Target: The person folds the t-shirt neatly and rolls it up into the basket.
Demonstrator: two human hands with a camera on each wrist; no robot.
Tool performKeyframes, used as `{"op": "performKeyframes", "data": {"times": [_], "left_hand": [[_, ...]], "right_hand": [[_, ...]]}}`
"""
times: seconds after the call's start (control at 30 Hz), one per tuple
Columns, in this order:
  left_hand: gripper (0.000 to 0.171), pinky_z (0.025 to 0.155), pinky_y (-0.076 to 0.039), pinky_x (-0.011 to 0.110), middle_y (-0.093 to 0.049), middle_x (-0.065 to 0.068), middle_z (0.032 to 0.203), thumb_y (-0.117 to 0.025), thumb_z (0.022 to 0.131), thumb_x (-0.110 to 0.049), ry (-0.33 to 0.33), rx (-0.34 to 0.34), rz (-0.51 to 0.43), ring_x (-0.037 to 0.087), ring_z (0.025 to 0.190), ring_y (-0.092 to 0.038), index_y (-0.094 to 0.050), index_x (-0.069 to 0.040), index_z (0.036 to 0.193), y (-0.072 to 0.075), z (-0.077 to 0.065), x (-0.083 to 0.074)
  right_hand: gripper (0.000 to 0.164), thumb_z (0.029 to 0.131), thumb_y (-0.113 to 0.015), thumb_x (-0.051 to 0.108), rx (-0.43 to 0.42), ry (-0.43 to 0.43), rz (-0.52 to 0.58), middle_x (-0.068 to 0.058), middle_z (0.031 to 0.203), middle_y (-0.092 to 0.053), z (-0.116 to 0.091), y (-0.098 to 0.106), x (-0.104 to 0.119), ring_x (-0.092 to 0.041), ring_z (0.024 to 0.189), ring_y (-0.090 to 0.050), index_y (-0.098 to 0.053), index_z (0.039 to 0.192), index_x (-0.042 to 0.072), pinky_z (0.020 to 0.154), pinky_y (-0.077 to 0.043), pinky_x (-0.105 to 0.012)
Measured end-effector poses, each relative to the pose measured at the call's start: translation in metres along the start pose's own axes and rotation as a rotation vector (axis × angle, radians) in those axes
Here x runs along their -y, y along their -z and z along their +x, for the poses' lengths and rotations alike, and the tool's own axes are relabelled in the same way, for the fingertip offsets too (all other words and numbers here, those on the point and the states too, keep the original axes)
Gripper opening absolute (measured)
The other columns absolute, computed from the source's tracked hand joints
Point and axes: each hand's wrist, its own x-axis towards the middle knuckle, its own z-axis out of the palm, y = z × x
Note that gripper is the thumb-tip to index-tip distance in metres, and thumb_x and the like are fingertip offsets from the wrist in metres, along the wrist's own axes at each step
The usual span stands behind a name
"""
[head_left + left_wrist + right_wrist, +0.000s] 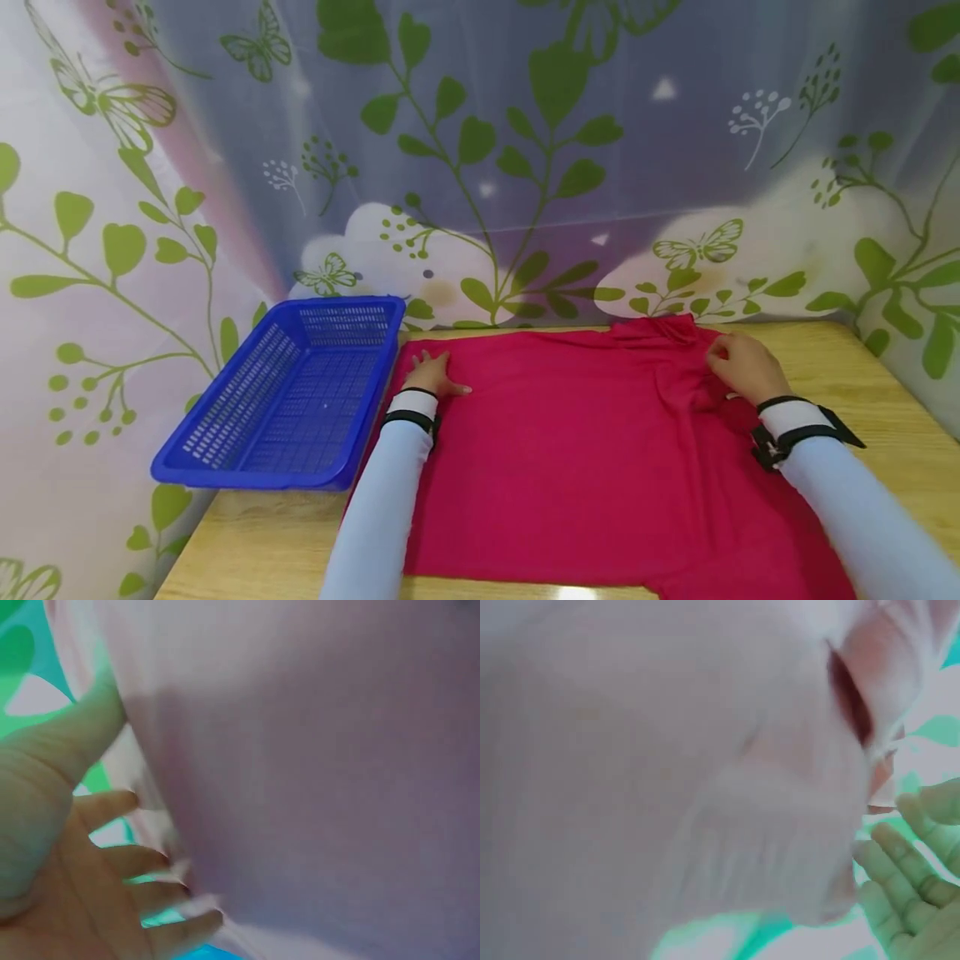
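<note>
A red shirt [547, 458] lies spread over the table, bunched near its far right corner and wrinkled along the right side. My left hand [433, 375] rests on its far left part with thumb and fingers spread. In the left wrist view that hand [82, 832] has straight fingers at the cloth's edge, which looks washed-out pink there. Over the right side of the shirt is my right hand [750, 367], its fingers loosely bent. From the right wrist, the hand's fingers [889, 874] appear beside the pale-looking cloth [630, 772], with no cloth between them.
A blue plastic basket [255, 481] with slotted walls stands left of the shirt, with nothing seen inside. Wooden tabletop [817, 350] shows at the right and front left. A curtain [480, 167] with leaf and butterfly prints hangs behind and at the sides.
</note>
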Motion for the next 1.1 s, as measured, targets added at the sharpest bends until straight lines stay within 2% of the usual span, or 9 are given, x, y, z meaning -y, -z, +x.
{"op": "performKeyframes", "data": {"times": [0.07,0.13,0.27,0.43,0.53,0.67,0.9,1.0,1.1], "left_hand": [[0.087,0.105,-0.026,0.063,-0.013,0.033,0.15,-0.071,0.078,-0.043,0.02,-0.011,0.037,0.052,0.138,-0.011,-0.029,-0.01,0.146,-0.001,-0.006,-0.002],[0.09,0.103,-0.029,0.063,-0.013,0.035,0.149,-0.069,0.078,-0.047,0.038,0.001,0.067,0.055,0.136,-0.014,-0.026,-0.01,0.147,-0.001,-0.012,-0.004],[0.099,0.103,-0.029,0.064,-0.009,0.036,0.149,-0.068,0.076,-0.055,0.054,0.051,0.091,0.057,0.135,-0.013,-0.018,-0.009,0.149,0.0,-0.022,-0.005],[0.101,0.102,-0.029,0.065,-0.008,0.035,0.15,-0.068,0.076,-0.055,0.051,0.071,0.078,0.056,0.136,-0.011,-0.016,-0.009,0.15,0.0,-0.025,-0.004],[0.102,0.102,-0.029,0.065,-0.007,0.035,0.15,-0.068,0.076,-0.055,0.052,0.081,0.072,0.057,0.136,-0.011,-0.015,-0.01,0.15,0.0,-0.025,-0.002],[0.101,0.103,-0.027,0.064,-0.006,0.035,0.15,-0.068,0.076,-0.055,0.041,0.081,0.067,0.057,0.136,-0.009,-0.015,-0.01,0.15,0.001,-0.023,0.0],[0.095,0.105,-0.021,0.067,-0.007,0.033,0.151,-0.067,0.079,-0.051,-0.005,0.05,0.024,0.054,0.138,-0.003,-0.018,-0.01,0.149,-0.006,-0.019,0.006],[0.085,0.105,-0.024,0.064,-0.017,0.033,0.149,-0.065,0.083,-0.045,-0.031,0.022,0.063,0.051,0.138,-0.012,-0.024,-0.008,0.148,-0.01,-0.024,0.005],[0.075,0.104,-0.03,0.061,-0.026,0.033,0.146,-0.063,0.086,-0.039,-0.084,0.003,0.131,0.05,0.135,-0.025,-0.029,-0.007,0.146,-0.011,-0.038,-0.001]], "right_hand": [[0.015,0.083,-0.058,0.014,-0.003,0.023,-0.015,-0.02,0.086,-0.057,-0.014,0.004,0.001,-0.032,0.077,-0.056,-0.063,0.085,0.0,0.064,-0.044,-0.042],[0.01,0.079,-0.065,0.014,0.03,0.076,-0.014,-0.012,0.08,-0.055,-0.029,0.004,0.001,-0.023,0.072,-0.054,-0.063,0.079,0.005,0.061,-0.042,-0.035],[0.023,0.072,-0.077,0.025,0.129,0.178,-0.028,-0.005,0.08,-0.051,-0.058,-0.001,-0.002,-0.011,0.07,-0.049,-0.062,0.081,0.011,0.061,-0.039,-0.027],[0.028,0.07,-0.077,0.022,0.163,0.209,-0.066,0.003,0.07,-0.039,-0.081,0.002,-0.009,-0.002,0.062,-0.033,-0.05,0.063,0.018,0.056,-0.029,-0.02],[0.032,0.072,-0.074,0.019,0.23,0.181,-0.022,0.008,0.061,-0.034,-0.088,0.007,-0.012,0.0,0.056,-0.028,-0.046,0.058,0.017,0.053,-0.026,-0.019],[0.03,0.073,-0.073,0.02,0.316,0.135,0.043,0.013,0.055,-0.031,-0.091,0.013,-0.017,0.001,0.052,-0.029,-0.046,0.06,0.015,0.051,-0.026,-0.018],[0.026,0.069,-0.074,0.017,0.356,0.182,0.064,0.013,0.059,-0.038,-0.096,0.019,-0.028,0.003,0.056,-0.032,-0.048,0.066,0.013,0.053,-0.028,-0.019],[0.025,0.067,-0.074,0.014,0.377,0.183,0.042,0.012,0.059,-0.04,-0.099,0.024,-0.027,0.002,0.056,-0.033,-0.049,0.067,0.012,0.053,-0.029,-0.019],[0.02,0.068,-0.073,0.013,0.406,0.131,-0.018,0.006,0.064,-0.046,-0.102,0.034,-0.021,-0.003,0.058,-0.038,-0.055,0.073,0.008,0.054,-0.033,-0.022]]}}
